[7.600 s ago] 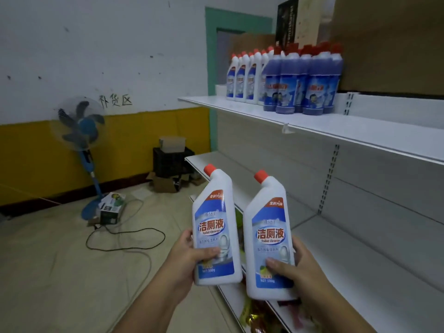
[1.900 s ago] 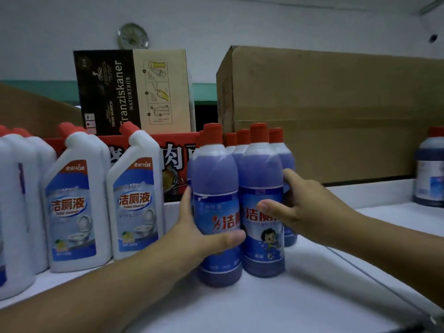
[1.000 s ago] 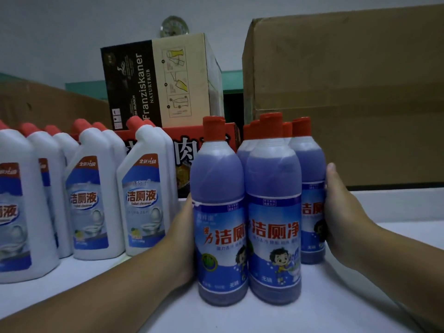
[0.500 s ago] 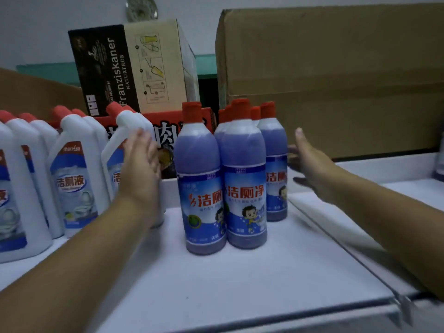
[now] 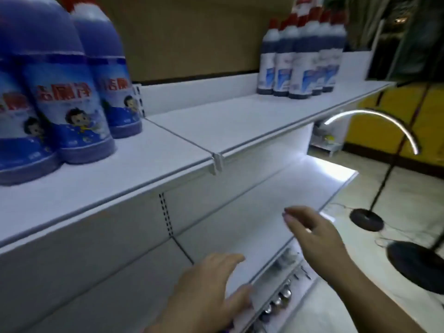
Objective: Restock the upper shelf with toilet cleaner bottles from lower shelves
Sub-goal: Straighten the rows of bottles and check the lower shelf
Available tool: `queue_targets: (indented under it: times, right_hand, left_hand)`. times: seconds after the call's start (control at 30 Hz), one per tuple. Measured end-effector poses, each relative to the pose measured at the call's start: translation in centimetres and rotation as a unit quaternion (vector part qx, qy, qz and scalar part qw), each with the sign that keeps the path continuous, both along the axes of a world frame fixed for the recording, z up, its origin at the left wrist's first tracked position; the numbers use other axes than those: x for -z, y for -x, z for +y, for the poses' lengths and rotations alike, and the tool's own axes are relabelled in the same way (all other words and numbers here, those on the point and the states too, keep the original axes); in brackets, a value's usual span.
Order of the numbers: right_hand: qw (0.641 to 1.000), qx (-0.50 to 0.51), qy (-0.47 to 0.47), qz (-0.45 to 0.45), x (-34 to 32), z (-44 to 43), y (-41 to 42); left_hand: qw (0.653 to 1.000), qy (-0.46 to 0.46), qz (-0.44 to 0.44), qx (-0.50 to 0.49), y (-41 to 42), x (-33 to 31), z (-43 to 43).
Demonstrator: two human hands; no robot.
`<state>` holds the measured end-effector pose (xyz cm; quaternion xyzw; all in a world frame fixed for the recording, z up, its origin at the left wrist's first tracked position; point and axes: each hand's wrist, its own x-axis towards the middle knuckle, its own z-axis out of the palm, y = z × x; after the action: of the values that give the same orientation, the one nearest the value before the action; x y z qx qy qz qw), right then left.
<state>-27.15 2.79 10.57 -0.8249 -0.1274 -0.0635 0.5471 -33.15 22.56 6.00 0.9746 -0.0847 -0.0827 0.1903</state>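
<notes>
Well above both released, empty hands [image 5: 314,239], purple bottles [image 5: 79,92] stand on the upper shelf [image 5: 168,150].

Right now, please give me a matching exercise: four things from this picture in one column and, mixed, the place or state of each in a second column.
Things:
1. purple bottles
2. dark blue bottles
3. left hand
4. floor lamp

Places or states:
A. stands on the floor, right of the shelves
B. open and empty, by the lower shelf edge
C. upper shelf, far right group
D. upper shelf, near left, close to the camera

Pairs: 1-D, 2-C, 3-B, 4-A
</notes>
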Motion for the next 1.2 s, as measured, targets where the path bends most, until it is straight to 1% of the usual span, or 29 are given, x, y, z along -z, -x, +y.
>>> queue_targets:
  times: [0.03, 0.07, 0.1, 0.13, 0.17, 0.2, 0.23, 0.3, 0.43, 0.53, 0.63, 0.7, 0.77, 0.87, 0.93, 1.03, 1.13, 1.2]
  right_hand:
    - [0.989, 0.005, 0.12, 0.085, 2.1, -1.0, 0.4]
    - [0.963, 0.003, 0.223, 0.149, 5.9, -3.1, 0.7]
    - [0.929, 0.001, 0.304, 0.21, 8.9, -5.6, 1.4]
    - [0.894, 0.004, 0.364, 0.261, 11.3, -8.2, 2.1]
    - [0.867, 0.017, 0.397, 0.301, 12.6, -10.5, 2.8]
    - [0.849, 0.027, 0.415, 0.326, 13.3, -12.5, 3.3]
    - [0.837, 0.033, 0.422, 0.348, 13.8, -14.3, 3.6]
    - [0.833, 0.037, 0.41, 0.37, 14.4, -17.2, 3.8]
    - [0.862, 0.09, 0.348, 0.358, 14.1, -23.1, 2.8]
    - [0.868, 0.099, 0.331, 0.355, 13.6, -28.7, 0.8]
    - [0.881, 0.132, 0.307, 0.334, 12.9, -34.2, -2.3]
    - [0.896, 0.159, 0.279, 0.308, 12.7, -36.7, -4.6]
    - [0.904, 0.148, 0.261, 0.304, 12.7, -38.1, -6.5]
    - [0.899, 0.096, 0.272, 0.329, 12.6, -39.6, -9.3]
    - [0.899, 0.093, 0.282, 0.322, 12.5, -40.4, -11.9]
    - [0.907, 0.097, 0.276, 0.303, 12.6, -40.5, -16.0]
    - [0.891, 0.063, 0.312, 0.325, 12.3, -40.9, -19.5]
    - [0.879, 0.078, 0.335, 0.33, 11.8, -42.5, -22.1]
  left_hand:
    - [1.0, 0.021, 0.011, 0.005, 0.1, 1.1, -0.7]
    - [0.997, -0.05, 0.059, -0.005, -1.0, 3.1, -1.9]
    - [0.992, -0.085, 0.092, 0.0, -2.4, 4.0, -3.0]
    - [0.985, -0.081, 0.15, 0.014, -2.9, 4.6, -5.2]
    - [0.983, -0.052, 0.174, 0.024, -2.9, 5.1, -7.2]
    - [0.986, 0.004, 0.166, 0.012, -3.5, 5.5, -8.9]
    - [0.987, 0.036, 0.155, 0.005, -4.3, 5.4, -10.3]
    - [0.991, 0.048, 0.127, 0.015, -5.8, 5.1, -12.9]
    - [0.987, 0.027, 0.152, 0.046, -8.1, 4.3, -18.4]
    - [0.988, 0.027, 0.15, 0.036, -10.1, 4.3, -22.4]
    - [0.984, 0.008, 0.179, 0.021, -11.8, 4.3, -26.9]
    - [0.985, 0.008, 0.17, 0.008, -13.4, 4.3, -29.5]
    - [0.989, 0.011, 0.147, -0.013, -15.2, 4.4, -31.0]
    - [0.987, -0.011, 0.155, -0.032, -17.6, 4.1, -32.1]
    - [0.986, -0.013, 0.159, -0.047, -19.6, 4.2, -32.2]
    - [0.989, 0.0, 0.138, -0.059, -23.5, 4.7, -32.4]
    - [0.99, 0.009, 0.136, -0.042, -28.3, 5.2, -33.4]
    - [0.989, 0.01, 0.145, -0.026, -31.5, 5.3, -34.5]
